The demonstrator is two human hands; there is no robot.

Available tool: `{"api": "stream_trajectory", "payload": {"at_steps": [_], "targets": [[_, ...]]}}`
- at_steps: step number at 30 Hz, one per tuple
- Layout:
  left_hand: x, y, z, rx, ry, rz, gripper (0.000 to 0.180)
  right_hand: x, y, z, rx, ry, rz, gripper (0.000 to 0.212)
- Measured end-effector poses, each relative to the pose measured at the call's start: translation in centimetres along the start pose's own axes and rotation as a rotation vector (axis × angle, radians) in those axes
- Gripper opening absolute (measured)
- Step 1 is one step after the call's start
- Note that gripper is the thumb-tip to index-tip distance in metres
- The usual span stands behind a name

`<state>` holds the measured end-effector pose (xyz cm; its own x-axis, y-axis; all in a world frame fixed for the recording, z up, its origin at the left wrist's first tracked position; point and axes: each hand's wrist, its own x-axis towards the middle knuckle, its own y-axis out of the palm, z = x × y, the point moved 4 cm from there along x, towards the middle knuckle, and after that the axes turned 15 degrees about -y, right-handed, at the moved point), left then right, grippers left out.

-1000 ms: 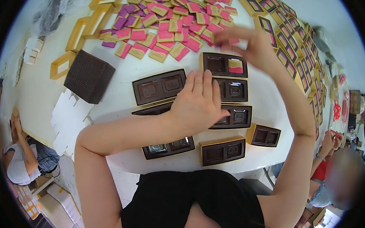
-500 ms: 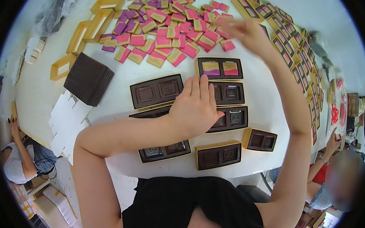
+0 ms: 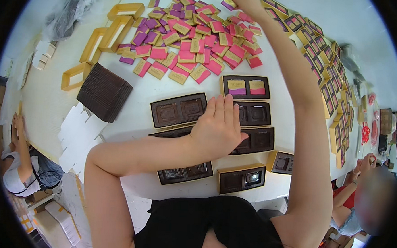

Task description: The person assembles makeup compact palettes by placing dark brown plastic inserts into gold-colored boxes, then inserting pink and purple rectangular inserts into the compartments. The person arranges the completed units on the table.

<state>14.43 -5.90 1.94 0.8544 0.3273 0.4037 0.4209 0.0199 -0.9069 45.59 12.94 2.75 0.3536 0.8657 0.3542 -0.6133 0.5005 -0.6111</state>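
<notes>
At the far edge of the chocolate pile, my right hand (image 3: 248,3) pinches a purple-and-gold wrapped chocolate (image 3: 228,3). My left hand (image 3: 218,129) lies flat with fingers stretched, over the inner ends of the boxes with dark trays, partly hiding several. Just beyond its fingertips is a box (image 3: 247,88) with one purple-and-gold and one pink-and-gold chocolate in its two hollows. Around the hand are boxes with bare dark trays: one at left (image 3: 179,110), one at right (image 3: 259,141) and one nearest me (image 3: 241,180). A smaller box (image 3: 280,163) is partly behind my right arm.
The loose pile of wrapped chocolates (image 3: 193,44) spreads across the far middle. Gold box frames (image 3: 116,34) and a stack of dark trays (image 3: 104,92) stand left, beside white card pieces (image 3: 76,134). Rows of filled boxes (image 3: 319,45) line the right. Other people sit at both sides.
My right hand has moved farther out over the pile and now holds a purple-and-gold chocolate. The view has shifted a little. My left hand stays flat over the boxes.
</notes>
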Motion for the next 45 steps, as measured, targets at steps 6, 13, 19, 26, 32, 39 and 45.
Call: {"api": "stream_trajectory", "payload": {"at_steps": [6, 13, 19, 26, 32, 39, 45], "targets": [[0.6, -0.5, -0.7, -0.028, 0.020, 0.009, 0.065, -12.8, -7.6, 8.0, 0.271, -0.098, 0.297, 0.025], [0.9, -0.2, -0.9, -0.011, 0.048, -0.002, 0.064, -29.2, -7.4, 13.7, -0.060, -0.306, 0.397, 0.041], [0.8, -0.2, -0.8, -0.002, 0.052, -0.011, 0.065, -32.1, -7.8, 13.6, -0.315, -0.422, 0.142, 0.038], [0.7, 0.0, -1.0, -0.019, 0.057, 0.013, 0.065, -34.6, -7.3, 14.4, -0.611, -0.444, 0.522, 0.057], [0.5, 0.3, -0.8, -0.026, 0.023, 0.036, 0.069, -29.5, -7.8, 14.0, -0.516, -0.458, 0.526, 0.024], [0.8, 0.2, -1.1, -0.044, 0.071, -0.001, 0.067, -17.8, -6.4, 2.2, -0.572, -0.466, 0.106, 0.025], [0.6, -0.5, -0.8, 0.026, 0.076, -0.055, 0.068, -19.7, -7.3, 7.4, -0.516, -0.527, 0.061, 0.022]]}}
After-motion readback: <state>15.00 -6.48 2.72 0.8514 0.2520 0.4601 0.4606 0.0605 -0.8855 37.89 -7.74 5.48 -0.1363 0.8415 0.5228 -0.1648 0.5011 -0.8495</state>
